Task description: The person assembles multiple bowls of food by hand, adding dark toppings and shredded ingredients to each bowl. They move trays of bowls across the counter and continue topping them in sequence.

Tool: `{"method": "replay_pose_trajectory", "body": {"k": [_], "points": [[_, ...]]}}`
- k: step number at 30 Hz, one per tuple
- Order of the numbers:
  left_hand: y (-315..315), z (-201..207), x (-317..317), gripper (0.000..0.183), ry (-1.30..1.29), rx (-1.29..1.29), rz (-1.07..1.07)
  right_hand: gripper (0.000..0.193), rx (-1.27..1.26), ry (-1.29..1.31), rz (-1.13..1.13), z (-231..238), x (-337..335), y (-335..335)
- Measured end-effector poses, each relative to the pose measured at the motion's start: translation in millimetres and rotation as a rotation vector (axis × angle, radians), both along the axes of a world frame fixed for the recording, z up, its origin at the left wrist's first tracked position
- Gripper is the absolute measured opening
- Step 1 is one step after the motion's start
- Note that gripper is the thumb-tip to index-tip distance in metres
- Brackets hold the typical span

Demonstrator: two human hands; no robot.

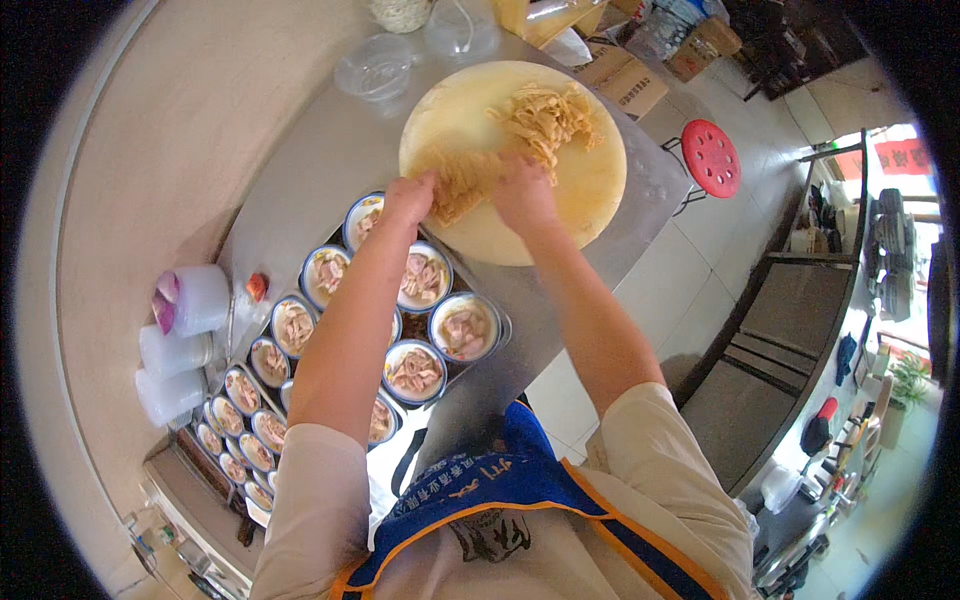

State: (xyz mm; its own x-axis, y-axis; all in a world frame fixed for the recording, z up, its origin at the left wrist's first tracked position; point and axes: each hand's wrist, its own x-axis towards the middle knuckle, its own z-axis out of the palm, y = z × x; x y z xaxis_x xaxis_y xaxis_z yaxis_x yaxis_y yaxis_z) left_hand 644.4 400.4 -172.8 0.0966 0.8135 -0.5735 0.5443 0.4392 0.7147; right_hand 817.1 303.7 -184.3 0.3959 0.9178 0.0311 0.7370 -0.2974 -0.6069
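On a round, pale yellow chopping board [520, 235] lie tan, wrinkled strips that look like tofu skin. A flat bundle of tofu skin strips [460, 190] is between my hands, and a loose heap of strips [555, 122] lies beyond it on the far right of the board. My left hand [410, 198] has its fingers closed on the left end of the bundle. My right hand [525, 192] is over the bundle's right end, close to the heap; it is blurred and its fingers are partly hidden.
Several white, blue-rimmed bowls [417, 372] of pale meat pieces stand left of and below the board. Stacked clear plastic tubs [168, 352] line the wall side. A clear plastic bowl [375, 68] sits beyond the board. A red stool [710, 158] stands right of the metal table [290, 190].
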Motion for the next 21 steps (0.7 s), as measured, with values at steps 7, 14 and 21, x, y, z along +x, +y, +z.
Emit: {"method": "replay_pose_trajectory", "body": {"k": [7, 14, 21], "points": [[2.0, -6.0, 45.7, 0.059, 0.017, 0.017, -0.094, 0.027, -0.195, -0.121, 0.003, -14.1, -10.0, 21.9], [-11.4, -16.0, 95.1, 0.053, -0.355, -0.240, -0.031, 0.029, -0.070, 0.409, -0.087, -17.4, 10.2, 12.9], [-37.4, -17.7, 94.5, 0.037, -0.845, -0.355, 0.082, 0.045, 0.197, 1.086, -0.098, -8.1, 26.8, -14.9]]}}
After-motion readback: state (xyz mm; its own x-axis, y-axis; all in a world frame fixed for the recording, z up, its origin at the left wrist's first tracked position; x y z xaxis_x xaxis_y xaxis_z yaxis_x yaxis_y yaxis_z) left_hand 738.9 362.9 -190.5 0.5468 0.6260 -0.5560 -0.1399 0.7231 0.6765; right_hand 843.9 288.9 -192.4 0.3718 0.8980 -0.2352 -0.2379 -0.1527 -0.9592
